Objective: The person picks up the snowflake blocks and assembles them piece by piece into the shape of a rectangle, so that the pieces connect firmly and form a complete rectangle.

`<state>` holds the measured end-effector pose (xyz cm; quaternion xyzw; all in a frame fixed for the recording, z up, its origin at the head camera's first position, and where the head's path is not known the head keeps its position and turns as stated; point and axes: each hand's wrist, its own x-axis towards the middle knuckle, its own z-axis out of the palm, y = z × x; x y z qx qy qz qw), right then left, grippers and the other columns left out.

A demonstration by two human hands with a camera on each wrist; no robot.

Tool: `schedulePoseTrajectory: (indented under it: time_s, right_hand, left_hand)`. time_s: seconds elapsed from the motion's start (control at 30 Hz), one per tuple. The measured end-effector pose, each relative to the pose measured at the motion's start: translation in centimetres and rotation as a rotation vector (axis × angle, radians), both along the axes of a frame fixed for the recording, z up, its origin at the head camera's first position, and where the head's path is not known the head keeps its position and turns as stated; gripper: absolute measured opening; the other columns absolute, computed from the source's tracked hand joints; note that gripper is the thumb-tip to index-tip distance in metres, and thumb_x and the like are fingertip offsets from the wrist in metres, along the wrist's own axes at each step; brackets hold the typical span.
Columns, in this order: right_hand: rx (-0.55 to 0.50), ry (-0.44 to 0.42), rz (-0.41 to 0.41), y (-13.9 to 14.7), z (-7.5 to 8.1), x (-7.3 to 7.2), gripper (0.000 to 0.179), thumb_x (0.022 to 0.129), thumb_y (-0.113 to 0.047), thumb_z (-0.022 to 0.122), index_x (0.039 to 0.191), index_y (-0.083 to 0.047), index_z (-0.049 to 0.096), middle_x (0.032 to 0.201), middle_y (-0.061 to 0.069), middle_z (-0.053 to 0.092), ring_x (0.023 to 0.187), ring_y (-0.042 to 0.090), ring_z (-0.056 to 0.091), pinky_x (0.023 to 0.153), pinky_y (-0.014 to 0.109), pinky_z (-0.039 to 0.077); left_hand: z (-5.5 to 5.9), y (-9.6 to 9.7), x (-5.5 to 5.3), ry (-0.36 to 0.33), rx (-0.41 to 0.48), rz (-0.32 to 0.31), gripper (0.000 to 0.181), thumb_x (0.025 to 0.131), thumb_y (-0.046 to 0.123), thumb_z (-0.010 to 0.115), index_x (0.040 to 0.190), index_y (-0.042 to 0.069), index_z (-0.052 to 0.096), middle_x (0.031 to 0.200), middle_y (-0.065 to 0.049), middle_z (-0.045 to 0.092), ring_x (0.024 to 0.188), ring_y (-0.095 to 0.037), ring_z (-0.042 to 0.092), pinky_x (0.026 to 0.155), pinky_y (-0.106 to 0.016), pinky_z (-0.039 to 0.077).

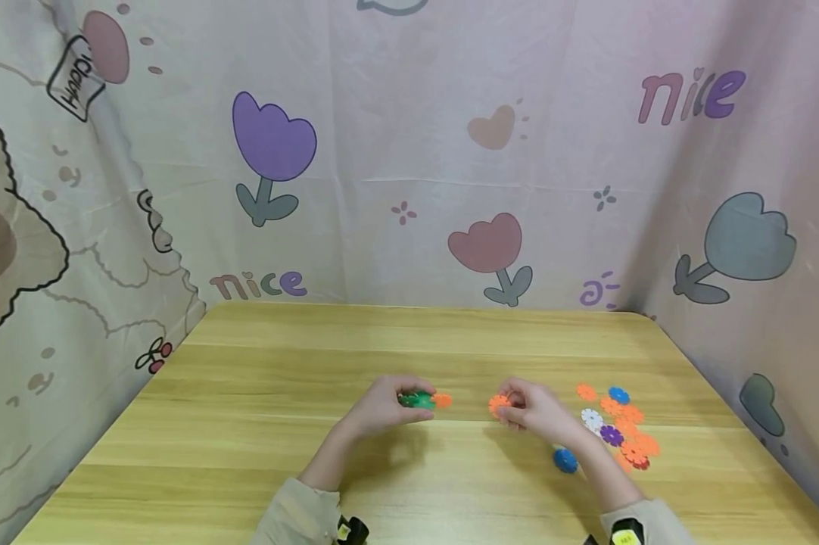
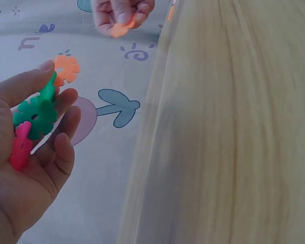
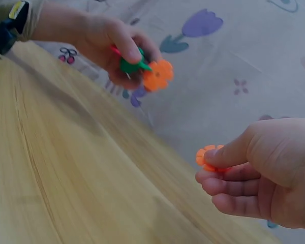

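My left hand (image 1: 386, 407) grips a small joined group of snowflake discs (image 2: 38, 114). It has green discs in the middle, a pink disc (image 2: 21, 146) near the palm and an orange disc (image 2: 67, 69) sticking out past the fingertips. My right hand (image 1: 542, 411) pinches a single orange snowflake disc (image 3: 212, 158) between thumb and fingers. Both hands are above the table, facing each other, with a gap between the two orange discs. How the green pieces slot together is partly hidden by the left fingers.
Loose snowflake discs lie on the wooden table (image 1: 260, 439) right of my right hand: several orange ones (image 1: 626, 428), a white one (image 1: 592, 419), a purple one (image 1: 611, 435) and blue ones (image 1: 565, 460). Some overlap. A patterned curtain (image 1: 382, 151) hangs behind the table.
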<state>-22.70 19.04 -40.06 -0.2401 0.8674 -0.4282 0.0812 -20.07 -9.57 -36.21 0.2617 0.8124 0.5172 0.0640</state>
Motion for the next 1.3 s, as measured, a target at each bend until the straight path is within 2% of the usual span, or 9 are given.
schedulePoseTrajectory:
  time_s: [0.23, 0.5, 0.57, 0.8, 0.87, 1.0, 1.3]
  right_hand:
    - [-0.084, 0.002, 0.064, -2.7, 1.0, 0.2, 0.021, 0.090, -0.010, 0.061, 0.105, 0.002, 0.053, 0.071, 0.014, 0.062, 0.058, 0.026, 0.057, 0.052, 0.036, 0.051]
    - [-0.173, 0.000, 0.057, -4.7, 1.5, 0.5, 0.023, 0.089, -0.007, 0.061, 0.105, 0.005, 0.052, 0.072, 0.013, 0.063, 0.058, 0.017, 0.056, 0.052, 0.029, 0.050]
    - [-0.194, -0.008, 0.048, -5.0, 1.4, 0.5, 0.024, 0.089, -0.006, 0.061, 0.107, 0.006, 0.051, 0.073, 0.012, 0.062, 0.059, 0.017, 0.056, 0.052, 0.027, 0.050]
    - [-0.276, -0.076, 0.019, -5.6, 1.0, 0.4, 0.026, 0.089, -0.005, 0.060, 0.110, 0.008, 0.051, 0.074, 0.011, 0.061, 0.061, 0.018, 0.056, 0.053, 0.025, 0.049]
    - [-0.293, -0.086, 0.019, -5.7, 0.9, 0.4, 0.028, 0.090, -0.005, 0.060, 0.112, 0.009, 0.051, 0.074, 0.011, 0.061, 0.060, 0.017, 0.056, 0.053, 0.025, 0.049]
    - [-0.305, -0.095, 0.014, -5.7, 0.9, 0.5, 0.030, 0.090, -0.006, 0.060, 0.113, 0.010, 0.051, 0.073, 0.010, 0.060, 0.060, 0.015, 0.055, 0.052, 0.024, 0.049]
    - [-0.313, -0.112, 0.011, -5.8, 0.9, 0.6, 0.029, 0.090, -0.008, 0.059, 0.112, 0.009, 0.053, 0.072, 0.013, 0.060, 0.058, 0.013, 0.054, 0.052, 0.024, 0.048]
  left_hand:
    - [0.1, 0.1, 0.1, 0.011, 0.007, -0.012, 0.026, 0.080, 0.009, 0.072, 0.104, 0.000, 0.067, 0.093, -0.010, 0.065, 0.073, -0.008, 0.051, 0.063, -0.023, 0.046]
    - [0.6, 0.1, 0.3, 0.031, -0.019, -0.011, 0.028, 0.081, 0.008, 0.071, 0.106, -0.002, 0.065, 0.095, -0.012, 0.064, 0.069, -0.008, 0.050, 0.059, -0.022, 0.045]
    - [0.3, 0.1, 0.1, 0.045, -0.024, -0.011, 0.027, 0.081, 0.007, 0.070, 0.106, -0.002, 0.066, 0.097, -0.012, 0.064, 0.069, -0.009, 0.050, 0.059, -0.023, 0.045]
    - [-2.5, -0.1, -1.7, 0.072, -0.017, 0.009, 0.026, 0.081, 0.007, 0.071, 0.107, 0.006, 0.067, 0.097, -0.006, 0.065, 0.068, -0.009, 0.051, 0.057, -0.023, 0.045]
    - [-2.9, -0.2, -1.9, 0.070, -0.009, 0.014, 0.026, 0.080, 0.008, 0.072, 0.106, 0.008, 0.068, 0.096, -0.004, 0.065, 0.069, -0.009, 0.051, 0.057, -0.023, 0.045]
    - [-3.3, -0.3, -2.0, 0.070, -0.003, 0.016, 0.026, 0.081, 0.010, 0.072, 0.106, 0.008, 0.068, 0.096, -0.004, 0.065, 0.070, -0.011, 0.053, 0.058, -0.024, 0.047]
    - [-3.2, -0.3, -2.0, 0.074, -0.022, 0.025, 0.025, 0.082, 0.011, 0.071, 0.106, 0.007, 0.068, 0.096, -0.004, 0.065, 0.071, -0.012, 0.054, 0.059, -0.025, 0.047]
